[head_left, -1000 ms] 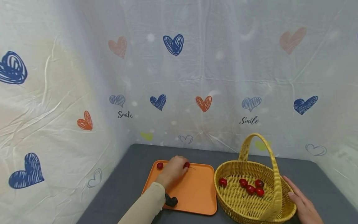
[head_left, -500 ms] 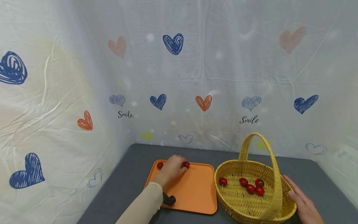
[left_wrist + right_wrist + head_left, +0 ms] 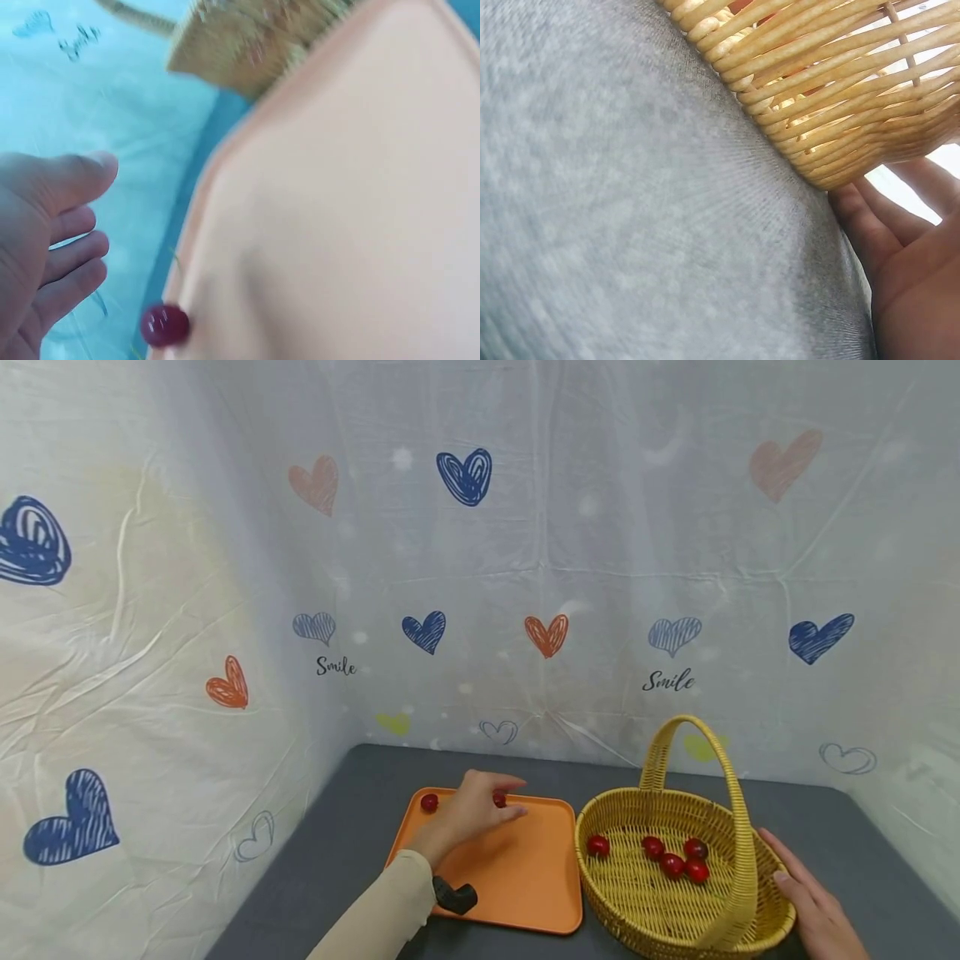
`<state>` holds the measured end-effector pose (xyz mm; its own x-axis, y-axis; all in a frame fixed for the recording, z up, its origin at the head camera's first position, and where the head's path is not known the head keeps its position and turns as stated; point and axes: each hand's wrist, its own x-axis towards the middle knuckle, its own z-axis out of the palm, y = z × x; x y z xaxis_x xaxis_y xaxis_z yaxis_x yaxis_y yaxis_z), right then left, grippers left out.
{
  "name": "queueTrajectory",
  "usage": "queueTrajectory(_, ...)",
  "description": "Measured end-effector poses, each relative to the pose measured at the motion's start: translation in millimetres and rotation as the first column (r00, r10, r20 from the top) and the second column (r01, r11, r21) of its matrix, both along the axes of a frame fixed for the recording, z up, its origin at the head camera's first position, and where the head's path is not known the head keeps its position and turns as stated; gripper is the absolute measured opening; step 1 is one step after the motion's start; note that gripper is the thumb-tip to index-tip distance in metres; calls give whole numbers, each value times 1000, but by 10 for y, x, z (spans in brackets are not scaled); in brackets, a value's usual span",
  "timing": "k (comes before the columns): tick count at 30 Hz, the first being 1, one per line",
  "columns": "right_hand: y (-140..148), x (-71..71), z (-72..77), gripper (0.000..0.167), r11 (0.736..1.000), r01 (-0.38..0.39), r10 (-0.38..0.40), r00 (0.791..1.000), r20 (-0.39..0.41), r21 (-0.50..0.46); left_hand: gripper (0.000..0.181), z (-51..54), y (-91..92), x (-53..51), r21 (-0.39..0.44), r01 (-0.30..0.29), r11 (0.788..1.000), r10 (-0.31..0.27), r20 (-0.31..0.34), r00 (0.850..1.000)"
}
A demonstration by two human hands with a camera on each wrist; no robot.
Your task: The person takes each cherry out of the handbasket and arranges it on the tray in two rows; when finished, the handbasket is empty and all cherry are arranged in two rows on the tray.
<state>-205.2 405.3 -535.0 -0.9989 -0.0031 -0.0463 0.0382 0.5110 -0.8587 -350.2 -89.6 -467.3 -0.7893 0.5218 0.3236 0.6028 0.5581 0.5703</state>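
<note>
Over the far part of the orange tray, my left hand is spread, with thumb and forefinger apart and nothing between them. Just beyond that gap lies a red cherry; the left wrist view has a cherry at the tray's edge, below and clear of the left hand. Another cherry sits in the tray's far left corner. My right hand rests against the right side of the yellow wicker basket, its fingers extended along the outer wall.
Several cherries lie inside the basket, whose tall handle arches over it. Basket and tray stand side by side on a grey table. A white curtain printed with hearts hangs behind and at the sides.
My left hand's thumb and fingers have spread apart from beside the far cherry, which remains on the tray. The right hand and the basket have not visibly moved.
</note>
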Motion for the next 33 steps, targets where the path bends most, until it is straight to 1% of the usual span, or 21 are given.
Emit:
queueTrajectory(3, 1, -5, -8, 67, 1000, 0, 0, 1000, -5, 8, 43, 76, 79, 89, 102, 52, 993, -60, 77, 995)
queueTrajectory(5, 1, -7, -7, 67, 1000, 2, -2, 1000, -1, 12, 44, 127, 136, 147, 174, 90, 981, -113, 127, 985)
queueTrajectory(6, 0, -9, -3, 67, 1000, 1, -1, 1000, 4, 11, 44, 152, 164, 174, 211, 111, 971, -146, 156, 977)
queueTrajectory(8, -4, -16, 9, 68, 1000, -2, 2, 1000, 13, 3, 45, 200, 218, 223, 279, 148, 949, -210, 208, 955)
queueTrajectory(10, -9, -24, 27, 68, 1000, -1, 1, 1000, 23, -3, 45, 240, 268, 262, 335, 175, 926, -267, 253, 930)
queueTrajectory(12, -17, -34, 48, 69, 1000, -1, 1, 1000, 29, -12, 45, 268, 313, 290, 378, 198, 904, -317, 284, 905)
queueTrajectory(15, -27, -40, 73, 71, 1000, 4, -3, 999, 33, -15, 46, 283, 380, 314, 413, 241, 878, -380, 297, 876)
queueTrajectory(20, -42, -35, 86, 71, 1000, 6, -5, 999, 35, -18, 47, 248, 507, 339, 457, 299, 837, -464, 303, 833)
queueTrajectory(23, -53, -23, 82, 70, 1000, 2, -2, 1000, 21, 2, 46, 221, 593, 367, 475, 314, 822, -493, 319, 809)
queueTrajectory(25, -58, -13, 78, 69, 1000, 2, -2, 1000, 12, 15, 47, 202, 653, 385, 480, 315, 819, -503, 336, 796)
queueTrajectory(27, -60, -6, 72, 69, 1000, 5, -5, 1000, 9, 22, 46, 191, 715, 407, 485, 315, 816, -510, 348, 787)
queueTrajectory(28, -59, -6, 70, 69, 1000, 4, -5, 1000, 9, 20, 46, 186, 745, 418, 486, 313, 816, -510, 351, 785)
queueTrajectory(33, -43, -1, 56, 68, 1000, 1, -1, 1000, 4, 22, 43, 157, 896, 460, 487, 316, 814, -512, 348, 785)
